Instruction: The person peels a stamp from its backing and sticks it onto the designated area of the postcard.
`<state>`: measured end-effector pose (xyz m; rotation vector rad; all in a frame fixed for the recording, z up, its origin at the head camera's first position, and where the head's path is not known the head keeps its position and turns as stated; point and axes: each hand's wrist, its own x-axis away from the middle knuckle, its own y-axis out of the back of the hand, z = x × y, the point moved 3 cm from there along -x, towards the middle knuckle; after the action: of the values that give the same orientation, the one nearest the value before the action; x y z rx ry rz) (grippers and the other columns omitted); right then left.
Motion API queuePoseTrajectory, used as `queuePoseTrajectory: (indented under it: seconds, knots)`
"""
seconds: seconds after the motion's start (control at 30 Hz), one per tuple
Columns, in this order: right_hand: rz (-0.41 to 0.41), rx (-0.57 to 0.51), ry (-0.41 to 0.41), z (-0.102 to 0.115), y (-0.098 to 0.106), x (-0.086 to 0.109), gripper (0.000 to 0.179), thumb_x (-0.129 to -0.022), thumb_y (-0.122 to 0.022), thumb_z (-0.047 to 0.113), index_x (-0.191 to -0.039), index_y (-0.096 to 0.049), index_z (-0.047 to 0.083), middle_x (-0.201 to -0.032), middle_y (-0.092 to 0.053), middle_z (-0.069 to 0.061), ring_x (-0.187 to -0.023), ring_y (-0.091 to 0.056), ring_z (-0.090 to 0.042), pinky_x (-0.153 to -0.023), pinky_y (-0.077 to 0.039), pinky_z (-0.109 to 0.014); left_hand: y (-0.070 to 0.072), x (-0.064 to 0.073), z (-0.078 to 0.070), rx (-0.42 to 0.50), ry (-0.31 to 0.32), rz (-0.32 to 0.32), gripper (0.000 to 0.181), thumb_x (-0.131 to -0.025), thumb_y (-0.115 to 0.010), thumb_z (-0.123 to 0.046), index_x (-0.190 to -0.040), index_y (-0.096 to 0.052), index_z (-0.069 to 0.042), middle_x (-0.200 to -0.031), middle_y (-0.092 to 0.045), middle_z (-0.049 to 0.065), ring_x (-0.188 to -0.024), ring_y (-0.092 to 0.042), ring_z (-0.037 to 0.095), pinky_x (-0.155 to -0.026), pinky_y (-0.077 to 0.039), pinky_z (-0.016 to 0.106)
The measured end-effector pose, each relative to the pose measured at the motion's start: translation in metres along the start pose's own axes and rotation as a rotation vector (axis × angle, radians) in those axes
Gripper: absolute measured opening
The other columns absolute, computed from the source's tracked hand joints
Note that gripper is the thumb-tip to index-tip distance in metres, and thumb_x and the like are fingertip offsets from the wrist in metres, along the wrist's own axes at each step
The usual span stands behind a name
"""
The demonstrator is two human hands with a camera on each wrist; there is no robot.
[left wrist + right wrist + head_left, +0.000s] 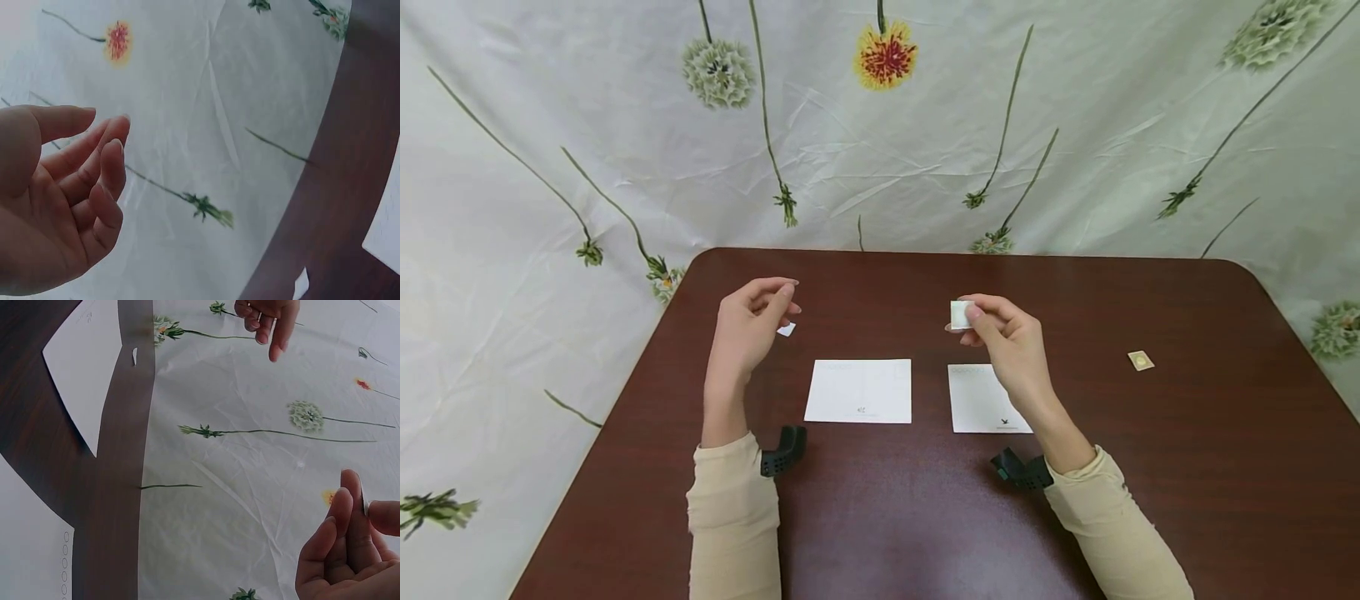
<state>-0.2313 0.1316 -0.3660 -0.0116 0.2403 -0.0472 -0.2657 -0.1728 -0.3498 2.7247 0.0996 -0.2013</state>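
My right hand (1017, 348) pinches a small whitish square piece (961, 315) between thumb and fingers, above the table. Seen from the right wrist, that square (363, 499) is nearly edge-on, a thin sliver at the fingertips. My left hand (747, 323) is raised over the table's left part with loosely bent fingers. The left wrist view shows a gap between that hand's thumb (69, 120) and fingers, and nothing held. Below the left fingers, a small white piece of paper (786, 330) lies on the table, partly hidden by the hand in the head view.
Two white paper sheets lie on the dark table (880, 508): a left one (857, 387) and a right one (981, 404), partly covered by my right hand. Farther right lies a small yellowish square (1141, 360). A white flowered cloth (835, 142) hangs behind the table.
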Motion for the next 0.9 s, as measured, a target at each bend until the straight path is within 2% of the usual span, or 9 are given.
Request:
queuePoseTrajectory:
  seconds: [0.1,0.33,0.57,0.77,0.9]
  knots:
    - [0.008,-0.004,-0.001,0.0,-0.001,0.0,0.022,-0.096,-0.056,0.007,-0.112,-0.062,-0.007,-0.079,-0.071,-0.002,-0.064,-0.06,-0.015,-0.067,-0.052,-0.029,-0.006,0.003,-0.009,0.005,-0.056,0.03,0.029,-0.098,-0.056,-0.023,-0.117,-0.064,-0.004,-0.078,-0.066,0.001,-0.071,-0.058,0.017,-0.058,-0.042,0.025]
    - [0.011,0.004,-0.008,0.001,-0.002,0.001,0.02,-0.097,-0.056,0.006,-0.111,-0.063,-0.006,-0.079,-0.072,-0.003,-0.065,-0.06,-0.021,-0.067,-0.052,-0.027,-0.03,0.012,-0.03,0.042,-0.145,0.136,0.025,-0.098,-0.057,-0.022,-0.113,-0.066,-0.006,-0.079,-0.066,0.006,-0.074,-0.059,0.022,-0.063,-0.044,0.028]
    - [0.019,0.012,-0.018,0.0,-0.002,0.001,0.022,-0.097,-0.056,0.008,-0.113,-0.062,-0.006,-0.079,-0.072,-0.004,-0.065,-0.061,-0.019,-0.067,-0.051,-0.027,-0.056,0.022,-0.049,0.038,-0.224,0.251,0.018,-0.096,-0.059,-0.016,-0.109,-0.068,-0.008,-0.078,-0.066,0.003,-0.07,-0.06,0.018,-0.06,-0.045,0.029]
    - [0.045,0.005,-0.012,-0.002,-0.004,0.002,0.022,-0.097,-0.057,0.01,-0.113,-0.063,-0.005,-0.081,-0.071,-0.007,-0.07,-0.063,-0.02,-0.07,-0.053,-0.031,-0.078,0.031,-0.057,0.107,-0.231,0.395,0.017,-0.095,-0.06,-0.014,-0.109,-0.068,-0.008,-0.082,-0.067,0.007,-0.07,-0.061,0.019,-0.066,-0.05,0.037]
    - [0.061,0.001,-0.005,-0.003,-0.006,0.002,0.022,-0.097,-0.057,0.01,-0.112,-0.063,-0.005,-0.082,-0.071,-0.008,-0.071,-0.064,-0.02,-0.07,-0.053,-0.029,-0.089,0.035,-0.059,0.111,-0.226,0.447,0.016,-0.095,-0.061,-0.015,-0.108,-0.068,-0.01,-0.082,-0.067,0.005,-0.072,-0.063,0.017,-0.068,-0.05,0.037]
